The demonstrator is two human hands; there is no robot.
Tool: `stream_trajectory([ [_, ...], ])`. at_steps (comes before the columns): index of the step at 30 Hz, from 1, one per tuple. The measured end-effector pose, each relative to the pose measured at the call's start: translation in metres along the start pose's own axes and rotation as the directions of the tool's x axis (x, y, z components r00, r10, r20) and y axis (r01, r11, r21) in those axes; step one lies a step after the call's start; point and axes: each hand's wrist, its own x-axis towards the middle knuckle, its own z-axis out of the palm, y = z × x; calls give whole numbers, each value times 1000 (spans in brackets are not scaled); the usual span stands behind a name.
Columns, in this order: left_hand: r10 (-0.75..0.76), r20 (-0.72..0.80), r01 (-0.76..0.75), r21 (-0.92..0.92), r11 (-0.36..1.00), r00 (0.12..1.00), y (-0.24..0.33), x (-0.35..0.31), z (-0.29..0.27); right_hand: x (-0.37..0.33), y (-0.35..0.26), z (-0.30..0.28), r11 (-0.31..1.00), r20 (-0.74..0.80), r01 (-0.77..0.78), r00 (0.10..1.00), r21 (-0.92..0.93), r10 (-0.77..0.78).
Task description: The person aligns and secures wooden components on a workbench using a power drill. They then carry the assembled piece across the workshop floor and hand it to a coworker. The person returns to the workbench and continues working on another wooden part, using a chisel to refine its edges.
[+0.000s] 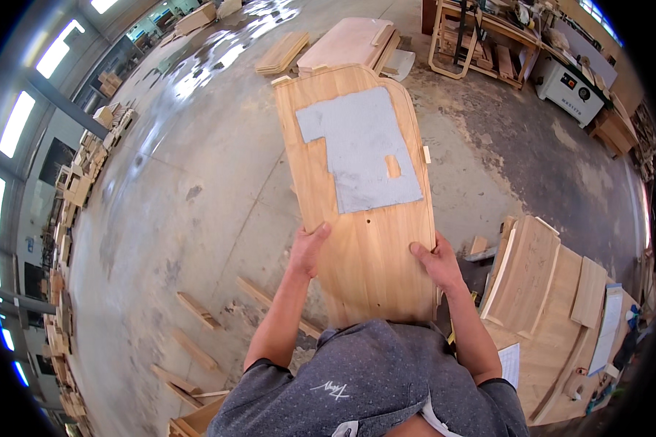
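A large light-wood panel [386, 255] with a rounded far right corner stretches out in front of me. My left hand [310, 247] grips its left edge, the thumb lying on the top face. On the right edge, my right hand [436, 261] holds on the same way, fingers hidden underneath. A grey irregular sheet [364, 149] with a notch at its left and a small cutout lies on the panel's far half. Small wooden pieces, such as a block [426, 154], stick out at the panel's edges. A small dark hole shows just below the grey sheet.
Beyond the panel lie stacked boards [342, 42] and a smaller stack [281, 52]. At my right is a table with wooden panels [525, 277] and a clipboard [606, 328]. Wood strips [197, 309] lie on the floor at left. A white machine [572, 87] stands far right.
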Motion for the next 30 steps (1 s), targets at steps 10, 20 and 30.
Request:
stream_trajectory([
  [10,23,30,-22,-45,999,999,8,-4,1,3,5,5,1000,-5,7,1000,-21,-8],
  [20,-140,33,143,-121,982,990,-9,11,-33,1,-3,0,990,-26,-16,1000,-141,12],
  [30,-99,99,87,114,990,990,19,-1,5,-13,-23,-7,989,10,-7,1000,-149,8],
])
